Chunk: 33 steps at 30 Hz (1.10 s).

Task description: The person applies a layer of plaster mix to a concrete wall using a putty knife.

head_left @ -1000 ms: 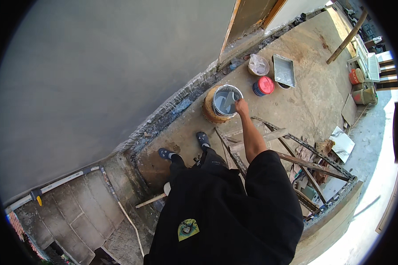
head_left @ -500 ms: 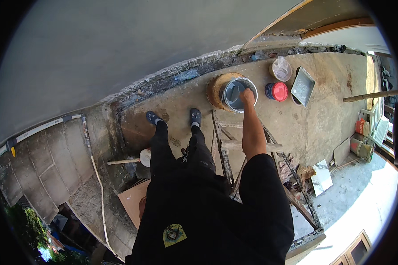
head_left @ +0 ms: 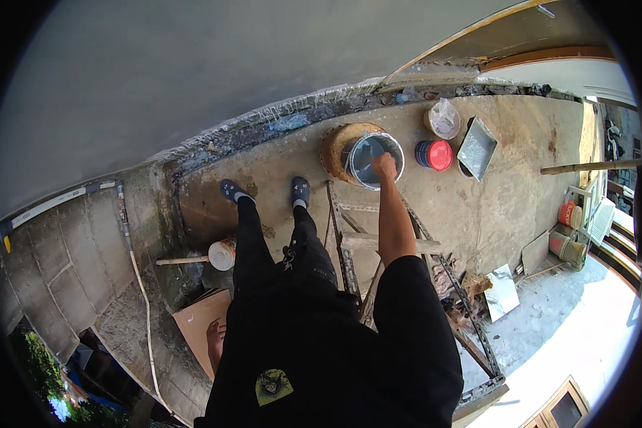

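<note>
My right hand (head_left: pixel 384 167) is closed at the opening of a bucket (head_left: pixel 348 161), its arm reaching forward. Inside the bucket is grey paint (head_left: pixel 370 176), along with a flat grey shape near my fingers. Whatever I hold is mostly hidden by the hand. The bucket stands on a round brown drum (head_left: pixel 332 153). At my left side hangs my left hand (head_left: pixel 215 334), partly covered by my black clothing. Its visible fingers are loosely bent and apart, with nothing in them, near a brown cardboard sheet (head_left: pixel 197 320).
A worn trestle or ladder (head_left: pixel 349 268) stands beneath my right arm. Beyond are a red-lidded blue tub (head_left: pixel 434 155), a plastic-covered pail (head_left: pixel 444 119) and a paint tray (head_left: pixel 477 150). A white bucket (head_left: pixel 222 254) with a pole (head_left: pixel 181 261) stands left of my legs, and a grey wall (head_left: pixel 178 78) rises ahead.
The view has shifted, moving the scene slightly left. My right hand stays at the bucket, a little lower against its rim. More of my left hand shows beside the cardboard.
</note>
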Available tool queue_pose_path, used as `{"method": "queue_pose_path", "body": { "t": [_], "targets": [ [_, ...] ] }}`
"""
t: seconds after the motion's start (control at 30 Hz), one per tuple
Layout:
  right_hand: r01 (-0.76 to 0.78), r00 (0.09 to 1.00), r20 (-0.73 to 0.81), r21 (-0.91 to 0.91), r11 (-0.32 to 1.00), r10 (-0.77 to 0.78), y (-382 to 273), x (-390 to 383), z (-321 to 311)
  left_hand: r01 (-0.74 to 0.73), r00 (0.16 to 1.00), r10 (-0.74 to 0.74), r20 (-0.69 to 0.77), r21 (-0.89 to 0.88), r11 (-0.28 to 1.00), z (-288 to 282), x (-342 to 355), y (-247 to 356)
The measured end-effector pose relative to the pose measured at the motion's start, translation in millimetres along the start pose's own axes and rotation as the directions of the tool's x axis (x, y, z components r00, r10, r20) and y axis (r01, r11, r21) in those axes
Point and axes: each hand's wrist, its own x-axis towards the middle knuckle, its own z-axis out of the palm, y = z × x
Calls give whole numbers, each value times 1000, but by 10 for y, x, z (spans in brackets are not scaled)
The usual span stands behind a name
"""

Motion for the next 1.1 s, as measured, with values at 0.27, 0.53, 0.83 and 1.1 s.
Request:
{"method": "queue_pose_path", "body": {
  "t": [0.27, 0.53, 0.83, 1.1],
  "targets": [
    [-113, 957, 271, 675, 729, -103, 434, -332, 156, 264, 962, -270, 35, -364, 893, 187, 836, 122],
    [247, 892, -451, 536, 807, 27, 607, -906, 370, 180, 979, -121, 166, -410, 894, 102, 1635, 400],
    [289, 780, -626, 367, 884, 5, 387, -1640, 129, 77, 994, -30, 105, -479, 875, -32, 1816, 688],
    [16, 870, -457, 403, 915, 186, 544, -1474, 537, 316, 946, -250, 205, -429, 846, 254, 1714, 355]
  ]
}}
